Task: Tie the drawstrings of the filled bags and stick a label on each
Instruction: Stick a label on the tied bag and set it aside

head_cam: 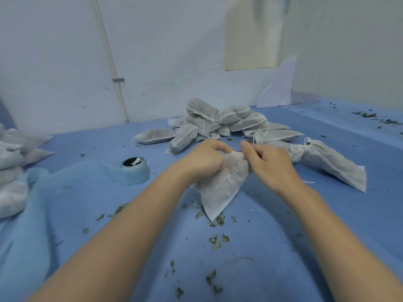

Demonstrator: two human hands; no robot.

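Note:
A filled white mesh bag stands tilted on the blue table, its gathered neck up between my hands. My left hand grips the neck from the left with curled fingers. My right hand pinches the top of the neck from the right; the drawstring itself is hidden under my fingers. A pile of several filled bags lies just behind my hands. One more filled bag lies to the right with its neck bunched.
A stack of bags sits at the left edge. A round roll with a dark core lies under a light blue cloth at left. Dried leaf bits litter the blue table. A wall stands behind.

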